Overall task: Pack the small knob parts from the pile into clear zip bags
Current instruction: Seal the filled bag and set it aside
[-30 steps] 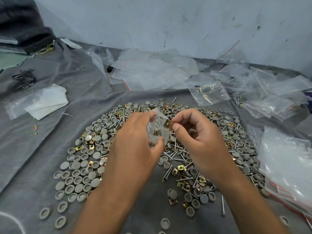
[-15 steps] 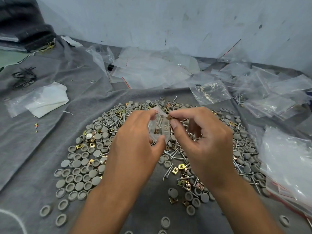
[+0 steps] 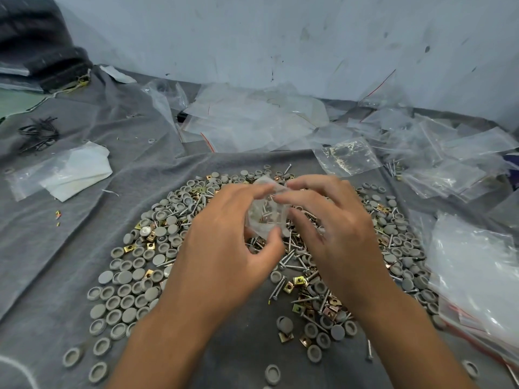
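Note:
A pile of grey round knob caps (image 3: 134, 279), silver screws (image 3: 292, 256) and brass square clips (image 3: 297, 282) spreads over a grey cloth (image 3: 70, 248). Above its middle, both hands hold one small clear zip bag (image 3: 265, 217) with screws visible inside. My left hand (image 3: 230, 245) grips the bag from the left, thumb under it and fingers at its top. My right hand (image 3: 331, 234) pinches the bag's top edge from the right, blurred by motion.
Heaps of clear zip bags lie behind the pile (image 3: 252, 122) and along the right side (image 3: 477, 276). One filled bag (image 3: 348, 155) sits at the back right. A bag with white sheets (image 3: 67, 172) lies left. Black ties (image 3: 39, 133) and dark fabric (image 3: 42, 51) are far left.
My right hand dropped a brass clip's worth of reach into the bag mouth, then both hands closed together at the bag's top edge. The bag has tilted slightly.

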`<state>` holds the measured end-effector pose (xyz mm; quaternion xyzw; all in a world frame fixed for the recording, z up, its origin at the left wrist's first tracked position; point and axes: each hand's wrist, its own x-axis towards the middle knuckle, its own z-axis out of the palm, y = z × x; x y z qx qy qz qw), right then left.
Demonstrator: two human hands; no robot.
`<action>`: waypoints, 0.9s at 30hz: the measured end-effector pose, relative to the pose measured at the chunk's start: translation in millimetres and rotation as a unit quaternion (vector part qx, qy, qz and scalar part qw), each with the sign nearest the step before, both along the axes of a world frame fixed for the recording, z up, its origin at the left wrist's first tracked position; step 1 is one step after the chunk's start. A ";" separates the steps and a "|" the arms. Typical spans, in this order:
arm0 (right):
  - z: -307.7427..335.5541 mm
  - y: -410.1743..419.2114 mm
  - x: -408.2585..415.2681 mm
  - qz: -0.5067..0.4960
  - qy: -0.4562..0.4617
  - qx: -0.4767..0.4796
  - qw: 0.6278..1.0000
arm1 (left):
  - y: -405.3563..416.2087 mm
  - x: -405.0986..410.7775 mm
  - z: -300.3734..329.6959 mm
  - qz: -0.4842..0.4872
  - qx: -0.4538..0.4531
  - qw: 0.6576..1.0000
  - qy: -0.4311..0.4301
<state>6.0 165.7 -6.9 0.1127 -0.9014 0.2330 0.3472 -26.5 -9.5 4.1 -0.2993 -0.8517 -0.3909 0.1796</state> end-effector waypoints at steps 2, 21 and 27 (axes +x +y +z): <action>3.8 0.9 -1.7 0.006 0.029 -0.024 0.999 | -3.4 -0.8 2.6 -0.032 0.001 0.999 0.023; 26.6 14.5 4.8 0.125 -0.106 -0.385 0.908 | -13.6 -14.8 3.7 0.021 0.347 0.920 -0.183; 30.4 10.5 4.3 0.140 -0.096 -0.422 0.890 | -12.6 -14.5 5.7 0.009 0.393 0.904 -0.171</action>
